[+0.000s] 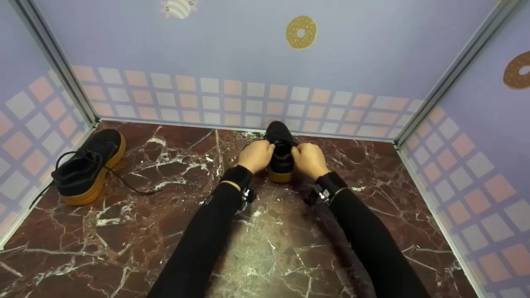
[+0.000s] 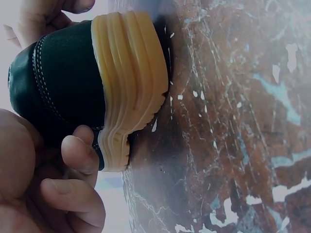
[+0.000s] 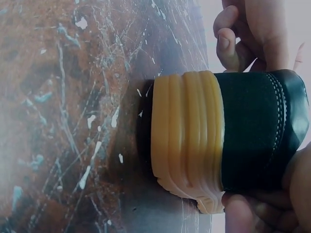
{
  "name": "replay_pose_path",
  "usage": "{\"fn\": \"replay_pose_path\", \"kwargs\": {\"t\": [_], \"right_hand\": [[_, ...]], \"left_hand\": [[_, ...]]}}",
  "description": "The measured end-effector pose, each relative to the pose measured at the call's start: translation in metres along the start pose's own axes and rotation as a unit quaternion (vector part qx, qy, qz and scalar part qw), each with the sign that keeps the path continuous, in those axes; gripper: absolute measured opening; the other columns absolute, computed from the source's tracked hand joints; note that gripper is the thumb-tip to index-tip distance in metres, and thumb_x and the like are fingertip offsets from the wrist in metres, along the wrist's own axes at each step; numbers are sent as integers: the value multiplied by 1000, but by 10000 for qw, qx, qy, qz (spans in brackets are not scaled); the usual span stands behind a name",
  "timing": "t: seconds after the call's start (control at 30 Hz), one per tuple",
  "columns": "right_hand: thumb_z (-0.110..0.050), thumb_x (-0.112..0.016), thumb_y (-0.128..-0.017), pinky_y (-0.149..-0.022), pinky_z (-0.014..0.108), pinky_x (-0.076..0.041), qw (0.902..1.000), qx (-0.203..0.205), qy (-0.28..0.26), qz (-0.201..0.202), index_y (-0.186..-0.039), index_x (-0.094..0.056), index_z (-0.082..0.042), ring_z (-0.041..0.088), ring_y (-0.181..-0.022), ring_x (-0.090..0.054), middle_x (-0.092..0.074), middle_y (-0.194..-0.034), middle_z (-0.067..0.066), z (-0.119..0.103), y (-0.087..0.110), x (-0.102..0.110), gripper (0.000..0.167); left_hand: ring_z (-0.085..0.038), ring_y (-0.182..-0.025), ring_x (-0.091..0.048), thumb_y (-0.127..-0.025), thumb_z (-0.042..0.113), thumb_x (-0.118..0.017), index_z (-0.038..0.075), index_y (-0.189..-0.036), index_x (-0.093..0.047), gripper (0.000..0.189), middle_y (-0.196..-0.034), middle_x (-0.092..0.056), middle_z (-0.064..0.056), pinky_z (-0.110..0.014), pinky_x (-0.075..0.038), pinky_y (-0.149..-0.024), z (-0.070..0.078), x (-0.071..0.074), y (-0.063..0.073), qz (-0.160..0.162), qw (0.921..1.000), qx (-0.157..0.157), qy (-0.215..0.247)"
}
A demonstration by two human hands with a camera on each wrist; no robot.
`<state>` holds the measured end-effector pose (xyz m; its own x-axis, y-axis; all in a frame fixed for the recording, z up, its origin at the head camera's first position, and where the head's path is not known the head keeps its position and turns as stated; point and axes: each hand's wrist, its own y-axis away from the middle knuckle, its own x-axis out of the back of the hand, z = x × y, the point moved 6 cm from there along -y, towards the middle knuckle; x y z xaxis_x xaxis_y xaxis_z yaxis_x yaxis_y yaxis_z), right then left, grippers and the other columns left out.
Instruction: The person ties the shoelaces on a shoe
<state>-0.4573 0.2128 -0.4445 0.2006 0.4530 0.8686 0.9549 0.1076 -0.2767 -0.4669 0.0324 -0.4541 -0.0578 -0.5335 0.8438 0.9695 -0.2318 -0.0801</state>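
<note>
A black shoe (image 1: 278, 131) with a yellow sole stands on the floor, toe toward the wall and heel toward me. My left hand (image 1: 254, 156) grips its left side near the opening, thumb at the edge. On the opposite side my right hand (image 1: 309, 159) holds the shoe the same way, its thumb also at the opening. Both wrist views show the black heel (image 2: 70, 80) with pale stitching and the thick ridged sole (image 3: 187, 131), the curled fingers close against the upper. The hands hide much of the lacing.
Another black shoe (image 1: 89, 161) with a yellow sole stands at the left near the corner, its loose lace (image 1: 132, 188) trailing over the marbled floor (image 1: 136, 231). A patterned back wall (image 1: 232, 49) rises just beyond the gripped shoe; side walls flank the floor.
</note>
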Motion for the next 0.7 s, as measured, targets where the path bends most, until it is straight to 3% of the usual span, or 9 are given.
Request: {"fn": "replay_pose_path", "kwargs": {"t": [0.33,0.57,0.7], "right_hand": [[-36,-63,-113,-68,41,-47,9981,-479,-368,-107,-72,-67,-12,29,-71,-61,-63,-70,2,10,6,-2,47],[-47,-60,-115,-76,42,-50,9918,-706,-1061,15,-84,-74,-12,29,-78,-66,-72,-80,4,19,15,-9,49],[-50,-60,-114,-81,45,-53,9890,-771,-1253,155,-89,-77,-11,30,-84,-69,-76,-86,5,27,22,-10,49]], "left_hand": [[-37,-109,-74,-120,42,-45,5,-118,-73,47,-122,-76,-17,-55,-58,-93,-4,-3,7,22,9987,237,447],[-32,-88,-66,-120,47,-44,10,-104,-68,46,-95,-66,-11,-49,-52,-80,-16,-2,21,-22,9979,82,636],[-27,-80,-61,-119,47,-48,13,-102,-67,42,-89,-62,-6,-45,-49,-72,-23,2,32,-18,9985,-83,549]]}}
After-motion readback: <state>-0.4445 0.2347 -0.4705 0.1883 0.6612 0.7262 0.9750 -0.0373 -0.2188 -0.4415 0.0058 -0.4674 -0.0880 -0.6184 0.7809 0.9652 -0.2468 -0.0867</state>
